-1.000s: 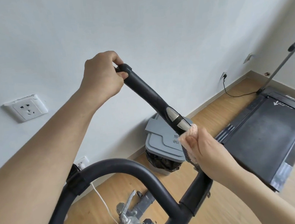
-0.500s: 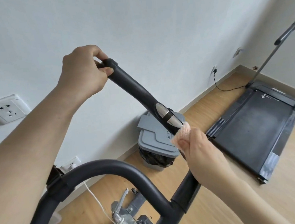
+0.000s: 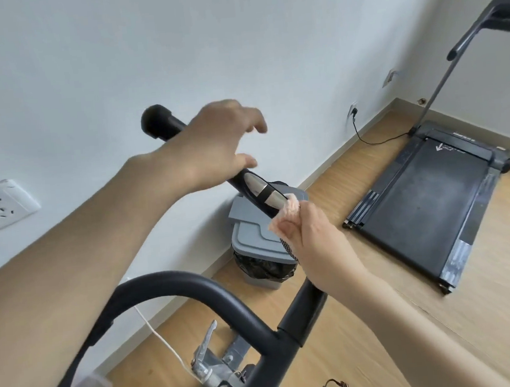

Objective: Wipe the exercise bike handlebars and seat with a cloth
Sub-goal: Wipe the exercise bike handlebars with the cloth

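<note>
Head view showed the right hand [image 3: 308,238] clenched on a soft, pliable pink cloth [image 3: 290,210] against the stiff black padded handlebar [image 3: 214,163], while the left hand [image 3: 212,144] hovered released over it.

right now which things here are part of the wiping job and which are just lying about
Part of the job:
- handlebar
- cloth, held by the right hand
- left hand, open over the bar

Just lying about:
- treadmill
- grey bin
- wall socket
- white cable
</note>
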